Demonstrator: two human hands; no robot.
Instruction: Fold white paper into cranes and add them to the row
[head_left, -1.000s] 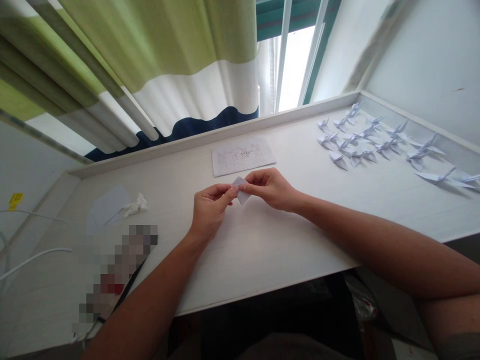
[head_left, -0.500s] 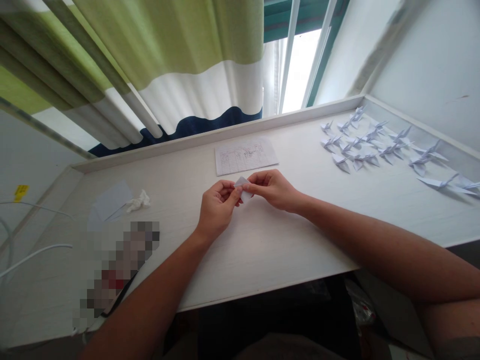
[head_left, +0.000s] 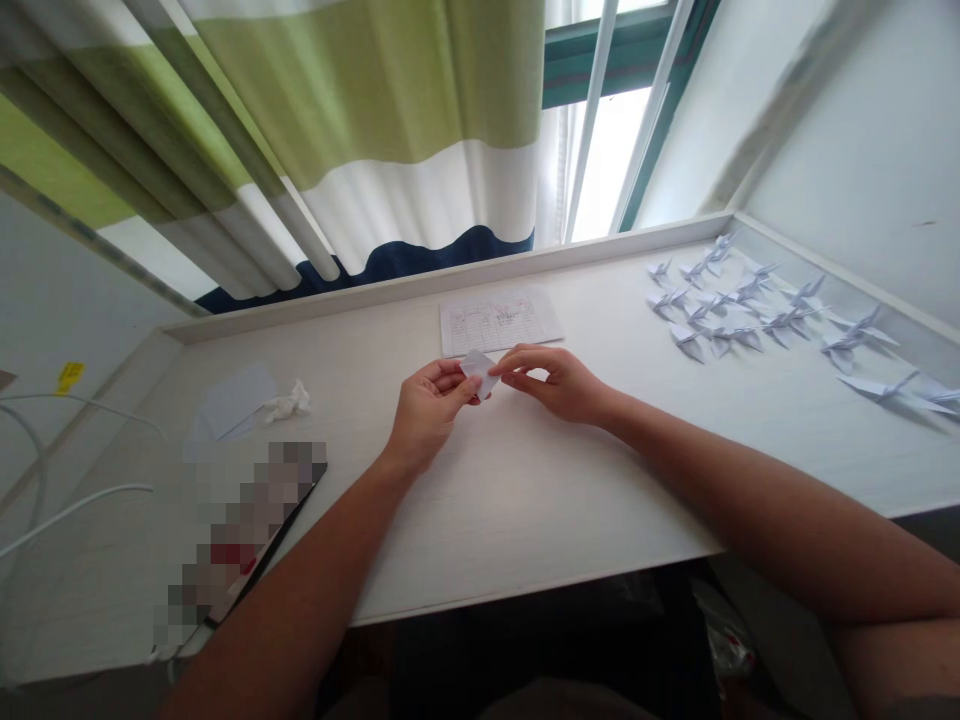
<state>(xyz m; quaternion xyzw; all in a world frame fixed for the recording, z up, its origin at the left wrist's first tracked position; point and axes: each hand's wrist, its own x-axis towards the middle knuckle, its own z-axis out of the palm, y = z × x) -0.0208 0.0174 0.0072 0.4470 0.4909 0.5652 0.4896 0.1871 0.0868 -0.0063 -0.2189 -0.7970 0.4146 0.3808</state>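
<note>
Folded paper (head_left: 478, 370) is pinched above the desk (head_left: 525, 500) by the left hand (head_left: 426, 405); thumb and forefinger of the right hand (head_left: 564, 385) are parted at its edge. Paper cranes (head_left: 786, 319) appear completed; this piece, unfinished.

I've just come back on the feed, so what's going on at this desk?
A person's left hand pinches a small, diamond-shaped piece of white paper above the white desk. The right hand has its fingers at the paper's right side; whether they grip it is unclear. A white printed sheet with a ruled table lies just beyond the hands. Several white folded-paper birds stand to the right, and a crumpled white tissue lies to the left.
</note>
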